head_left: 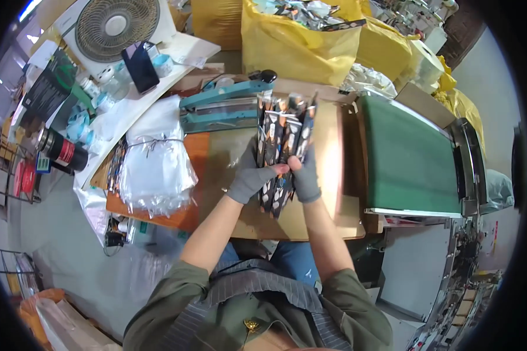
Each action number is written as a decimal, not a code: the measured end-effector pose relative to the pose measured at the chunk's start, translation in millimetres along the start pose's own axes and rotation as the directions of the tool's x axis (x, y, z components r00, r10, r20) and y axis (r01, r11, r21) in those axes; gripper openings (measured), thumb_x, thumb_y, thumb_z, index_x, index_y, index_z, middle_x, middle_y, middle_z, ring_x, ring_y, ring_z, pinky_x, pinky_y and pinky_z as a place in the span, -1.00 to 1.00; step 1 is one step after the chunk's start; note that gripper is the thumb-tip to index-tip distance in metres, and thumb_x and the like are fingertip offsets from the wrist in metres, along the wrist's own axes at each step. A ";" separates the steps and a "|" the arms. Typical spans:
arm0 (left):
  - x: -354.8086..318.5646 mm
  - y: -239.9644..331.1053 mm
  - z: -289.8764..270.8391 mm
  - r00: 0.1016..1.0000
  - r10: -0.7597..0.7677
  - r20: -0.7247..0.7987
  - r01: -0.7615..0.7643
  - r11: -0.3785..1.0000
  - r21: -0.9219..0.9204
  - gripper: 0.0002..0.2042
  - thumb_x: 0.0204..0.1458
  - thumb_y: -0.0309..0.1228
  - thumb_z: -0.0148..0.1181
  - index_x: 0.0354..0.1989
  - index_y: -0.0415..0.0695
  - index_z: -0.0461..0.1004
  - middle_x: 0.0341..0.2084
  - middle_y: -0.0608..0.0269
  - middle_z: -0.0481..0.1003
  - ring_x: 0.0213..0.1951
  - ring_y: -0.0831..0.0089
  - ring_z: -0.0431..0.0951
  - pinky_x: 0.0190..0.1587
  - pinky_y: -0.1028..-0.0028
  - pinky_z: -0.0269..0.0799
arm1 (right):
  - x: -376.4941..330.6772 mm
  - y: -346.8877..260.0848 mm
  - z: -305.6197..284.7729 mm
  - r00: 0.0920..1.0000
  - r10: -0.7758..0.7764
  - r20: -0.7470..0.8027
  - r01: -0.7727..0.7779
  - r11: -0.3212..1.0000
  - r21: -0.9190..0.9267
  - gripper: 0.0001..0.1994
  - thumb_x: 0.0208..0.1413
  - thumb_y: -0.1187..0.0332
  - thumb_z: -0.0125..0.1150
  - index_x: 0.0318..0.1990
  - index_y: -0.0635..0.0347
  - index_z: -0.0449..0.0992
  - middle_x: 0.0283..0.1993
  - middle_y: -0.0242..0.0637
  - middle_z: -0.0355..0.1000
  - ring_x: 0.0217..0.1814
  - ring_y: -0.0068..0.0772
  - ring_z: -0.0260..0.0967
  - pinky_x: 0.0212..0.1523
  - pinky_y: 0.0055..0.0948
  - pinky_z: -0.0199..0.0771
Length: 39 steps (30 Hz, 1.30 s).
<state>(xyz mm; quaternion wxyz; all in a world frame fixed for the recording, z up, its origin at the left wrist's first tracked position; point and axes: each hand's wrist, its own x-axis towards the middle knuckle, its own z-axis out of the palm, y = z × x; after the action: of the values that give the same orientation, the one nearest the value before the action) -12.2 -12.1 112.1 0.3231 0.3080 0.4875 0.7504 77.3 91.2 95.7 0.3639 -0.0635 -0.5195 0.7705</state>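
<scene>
A bundle of slim black packets (281,131) with white and orange marks stands upright between my hands, above the cardboard-covered work surface (225,152). My left hand (250,181), in a grey fingerless glove, is closed around the bundle's left side. On the other side my right hand (306,178), gloved the same way, grips it too. Both thumbs press on the front of the packets, near each other. Behind the packets the other fingers are mostly hidden. Just beyond my left hand lies a teal bag sealer (225,100) with a black knob.
To the left, tied clear plastic bags (155,167) lie on an orange board. A white side table (120,120) carries a fan (116,26), a phone (140,67) and a black flask (61,150). Rightward is a green conveyor belt (413,155). A yellow sack (298,50) holds more packets behind.
</scene>
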 end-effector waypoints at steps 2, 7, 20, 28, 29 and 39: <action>-10.0 29.9 -14.1 0.990 0.028 0.135 -0.035 0.998 0.049 -0.04 -0.40 -0.31 0.53 0.22 -0.21 0.04 0.07 0.23 0.30 0.08 0.44 0.31 0.12 0.40 0.27 | -2.9 -38.4 21.8 0.991 0.028 0.134 -0.015 0.995 -0.099 0.08 -0.29 0.19 0.47 0.34 0.21 -0.19 0.24 -0.16 0.08 0.25 -0.33 0.10 0.19 -0.35 0.19; -29.0 32.3 -56.6 0.961 -0.003 0.275 -0.064 0.970 0.234 0.03 -0.41 -0.27 0.52 0.28 -0.20 -0.03 0.13 0.19 0.25 0.14 0.40 0.27 0.16 0.39 0.22 | -16.5 -62.6 53.2 0.947 0.116 0.299 -0.073 0.986 -0.151 0.21 -0.40 0.42 0.53 0.37 0.14 -0.32 0.24 -0.14 0.05 0.21 -0.28 0.15 0.16 -0.32 0.23; -146.2 31.7 -1.4 0.825 -0.167 0.540 0.473 0.727 -0.497 -0.27 -0.15 0.01 0.28 0.15 -0.10 0.16 0.05 0.20 0.27 0.09 0.26 0.31 0.13 0.26 0.29 | -53.9 -62.4 81.1 0.714 0.488 0.502 -0.323 0.866 -0.382 -0.11 -0.18 0.26 0.39 0.28 0.41 0.00 0.16 0.03 0.21 0.20 -0.17 0.23 0.12 -0.32 0.29; -86.9 76.0 -72.5 0.984 -0.129 0.125 0.067 0.907 0.415 -0.58 0.18 -0.18 -0.11 0.14 -0.16 0.21 -0.14 0.17 0.37 -0.25 0.44 0.46 -0.24 0.52 0.43 | -91.9 -84.6 79.5 0.786 0.416 0.457 -0.512 0.853 0.103 -0.64 -0.11 0.39 0.22 -0.09 0.26 0.43 -0.35 -0.32 0.43 -0.37 -0.54 0.42 -0.31 -0.57 0.47; -96.0 117.3 -17.5 0.995 -0.045 -0.091 0.055 0.992 0.117 -0.63 0.16 -0.32 -0.03 0.12 -0.18 0.23 -0.22 0.15 0.40 -0.34 0.45 0.47 -0.31 0.54 0.42 | -87.2 -62.8 75.5 0.789 0.416 0.451 -0.510 0.854 0.104 -0.64 -0.11 0.39 0.22 -0.09 0.26 0.43 -0.35 -0.32 0.43 -0.37 -0.54 0.42 -0.31 -0.57 0.47; -167.7 -14.3 -55.9 0.814 0.580 -0.035 -0.308 0.482 0.821 -0.67 0.11 -0.17 0.02 -0.50 -0.22 0.33 -0.59 0.26 0.31 -0.50 0.52 0.27 -0.45 0.47 0.23 | -137.6 -22.5 72.2 0.945 0.251 0.210 -0.308 0.898 0.315 -0.56 0.20 0.22 -0.03 0.15 0.28 0.24 0.00 -0.22 0.39 -0.03 -0.49 0.36 0.11 -0.50 0.29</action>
<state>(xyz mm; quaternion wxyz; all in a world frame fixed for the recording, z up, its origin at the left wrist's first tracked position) 47.8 -169.1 55.3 -0.1339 0.4124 0.7098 0.5552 154.2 -45.1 108.8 0.2104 -0.0094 -0.3909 0.8960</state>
